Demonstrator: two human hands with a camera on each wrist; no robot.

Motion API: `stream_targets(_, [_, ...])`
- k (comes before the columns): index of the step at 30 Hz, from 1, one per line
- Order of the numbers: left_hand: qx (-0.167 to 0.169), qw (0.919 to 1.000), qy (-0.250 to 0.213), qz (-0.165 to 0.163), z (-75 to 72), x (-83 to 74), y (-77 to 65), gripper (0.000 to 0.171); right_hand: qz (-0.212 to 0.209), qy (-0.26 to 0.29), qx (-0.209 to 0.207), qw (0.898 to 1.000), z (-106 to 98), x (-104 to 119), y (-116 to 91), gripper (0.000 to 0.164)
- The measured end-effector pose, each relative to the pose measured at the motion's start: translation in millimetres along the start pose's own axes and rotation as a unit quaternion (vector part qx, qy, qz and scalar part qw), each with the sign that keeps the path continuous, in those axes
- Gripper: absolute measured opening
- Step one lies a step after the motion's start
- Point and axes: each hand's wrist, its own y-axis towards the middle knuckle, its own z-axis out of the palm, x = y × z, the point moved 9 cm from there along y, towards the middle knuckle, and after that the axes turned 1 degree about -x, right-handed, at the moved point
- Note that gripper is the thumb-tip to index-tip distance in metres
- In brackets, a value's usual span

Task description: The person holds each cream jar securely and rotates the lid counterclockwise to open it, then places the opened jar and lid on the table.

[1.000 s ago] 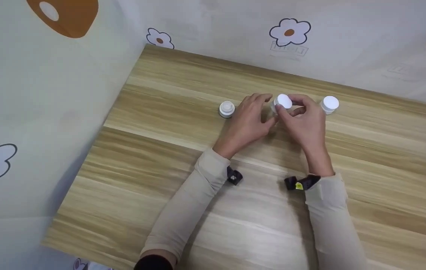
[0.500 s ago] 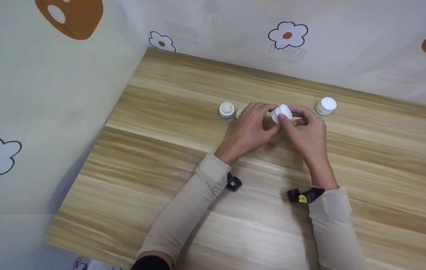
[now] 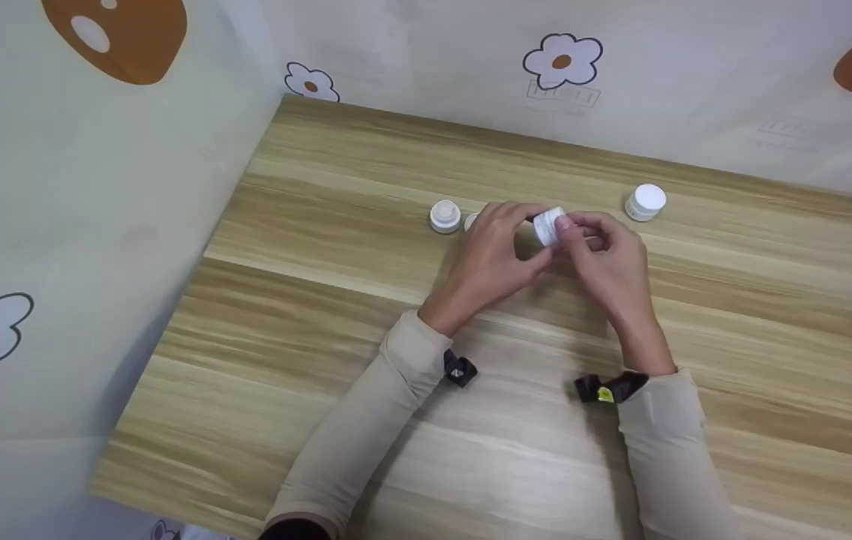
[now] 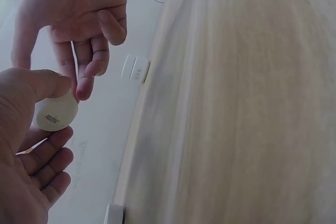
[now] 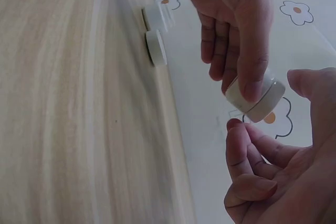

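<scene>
By the left hand (image 3: 487, 255), a small, smooth white jar (image 3: 544, 228) is pinched, tilted sideways, seemingly so that its rounded lid (image 5: 269, 102) is left exposed; the lid is loosely surrounded by the right hand (image 3: 607, 262), its fingers parted. Beyond, on the wood-grained tabletop (image 3: 246, 360), an uncapped jar (image 3: 445, 217) and disc-shaped cap (image 5: 157, 49) are placed leftward, a closed jar (image 3: 647, 202) rightward.

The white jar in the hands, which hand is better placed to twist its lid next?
Probably the right hand. In the right wrist view, its thumb and fingers lie open either side of the lid, while the left hand pinches the white jar and seems suited to steadying it.
</scene>
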Motion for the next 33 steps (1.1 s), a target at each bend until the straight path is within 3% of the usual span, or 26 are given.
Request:
stream_targets(12, [0.010,0.9999,0.008,0.011,-1.4,-8.0,2.1,0.053,-0.017,-0.038,-0.035,0.999,-10,7,1,0.039])
stream_targets(27, [0.011,0.9998,0.012,0.013,-4.6,-8.3,1.8,0.052,-0.061,-0.005,-0.018,0.998,-5,17,-1,0.029])
stream_targets(33, [0.015,0.9997,0.020,0.005,-3.0,-5.8,-1.0,0.051,-0.056,0.001,0.000,0.998,-1,14,-3,0.031])
